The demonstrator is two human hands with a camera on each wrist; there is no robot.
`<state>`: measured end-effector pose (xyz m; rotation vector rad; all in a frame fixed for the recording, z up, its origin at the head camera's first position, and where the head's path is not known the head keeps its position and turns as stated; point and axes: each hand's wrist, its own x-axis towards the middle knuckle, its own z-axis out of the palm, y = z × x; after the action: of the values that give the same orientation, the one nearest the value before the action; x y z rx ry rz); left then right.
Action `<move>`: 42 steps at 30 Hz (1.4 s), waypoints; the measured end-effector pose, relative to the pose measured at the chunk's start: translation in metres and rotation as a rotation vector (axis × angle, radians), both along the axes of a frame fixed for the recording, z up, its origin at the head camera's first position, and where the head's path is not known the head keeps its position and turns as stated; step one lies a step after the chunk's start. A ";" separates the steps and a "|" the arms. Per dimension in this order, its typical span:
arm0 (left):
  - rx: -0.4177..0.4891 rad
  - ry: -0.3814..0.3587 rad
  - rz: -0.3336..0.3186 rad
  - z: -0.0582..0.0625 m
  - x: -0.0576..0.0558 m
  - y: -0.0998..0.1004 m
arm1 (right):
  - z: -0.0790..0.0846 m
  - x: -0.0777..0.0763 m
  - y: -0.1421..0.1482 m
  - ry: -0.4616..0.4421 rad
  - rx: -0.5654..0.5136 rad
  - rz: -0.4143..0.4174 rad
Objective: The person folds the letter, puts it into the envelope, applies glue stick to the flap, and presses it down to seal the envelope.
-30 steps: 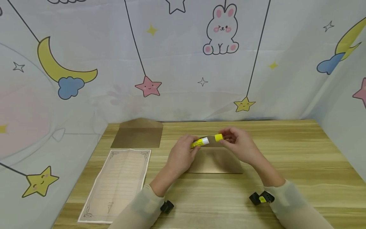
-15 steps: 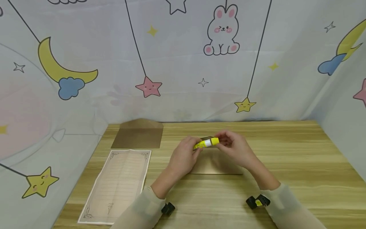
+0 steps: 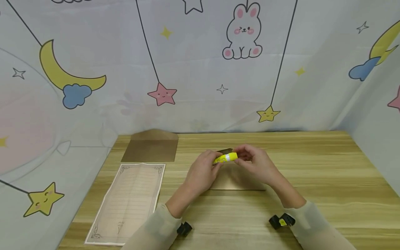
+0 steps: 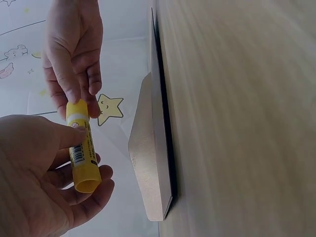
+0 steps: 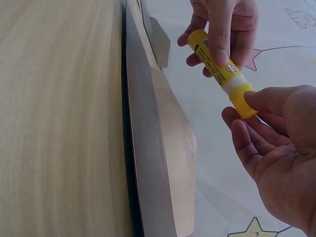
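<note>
My left hand [image 3: 201, 171] grips the body of a yellow glue stick [image 4: 82, 148] between thumb and fingers. On its other end sits a yellow cap [image 5: 241, 100], pinched by the thumb and fingers of my right hand [image 3: 258, 165]. A narrow white band shows between cap and body. Both hands are above a brown envelope [image 3: 239, 180] that lies on the table, its flap [image 5: 175, 148] opened out away from me. In the head view the hands and glue stick cover part of that envelope.
A second brown envelope [image 3: 150, 152] lies at the back left of the wooden table [image 3: 328, 180], flap raised. In front of it is a lined letter sheet [image 3: 128, 201] with a decorated border. A printed curtain [image 3: 193, 62] hangs behind the table.
The cap, held apart from the glue stick a second ago, has come onto its white end. Less white shows now. My right hand has moved left and slightly down toward my left hand.
</note>
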<state>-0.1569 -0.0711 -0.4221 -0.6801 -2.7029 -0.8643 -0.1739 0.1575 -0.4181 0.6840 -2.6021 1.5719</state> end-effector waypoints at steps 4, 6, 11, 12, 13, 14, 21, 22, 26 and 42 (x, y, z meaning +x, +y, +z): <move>0.002 0.004 -0.005 -0.001 0.000 0.000 | 0.000 0.001 0.000 -0.008 0.003 0.005; 0.004 0.011 -0.011 -0.002 0.001 0.000 | 0.000 0.002 0.000 -0.019 -0.006 0.009; 0.007 0.031 -0.024 -0.001 0.001 0.000 | -0.002 0.001 0.000 -0.064 -0.033 0.018; 0.007 0.034 -0.023 -0.001 0.001 -0.001 | -0.002 0.000 0.000 -0.067 -0.030 0.018; 0.006 0.038 -0.021 -0.001 0.001 -0.001 | -0.002 0.000 0.001 -0.068 -0.025 0.019; 0.005 0.039 -0.019 -0.001 0.001 -0.001 | -0.002 0.000 0.001 -0.067 -0.020 0.022; 0.007 0.042 -0.014 0.000 0.001 -0.002 | -0.001 0.000 0.003 -0.045 -0.010 0.051; 0.009 0.045 -0.015 0.000 0.002 -0.002 | -0.002 0.000 0.003 -0.041 -0.007 0.051; 0.009 0.039 -0.018 0.000 0.001 -0.002 | -0.003 -0.001 0.003 -0.034 -0.001 0.055; -0.005 0.030 -0.018 0.000 0.002 -0.001 | -0.005 -0.001 0.001 -0.085 -0.004 0.068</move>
<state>-0.1551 -0.0720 -0.4224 -0.7134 -2.6770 -0.8448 -0.1753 0.1588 -0.4233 0.7292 -2.6617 1.6604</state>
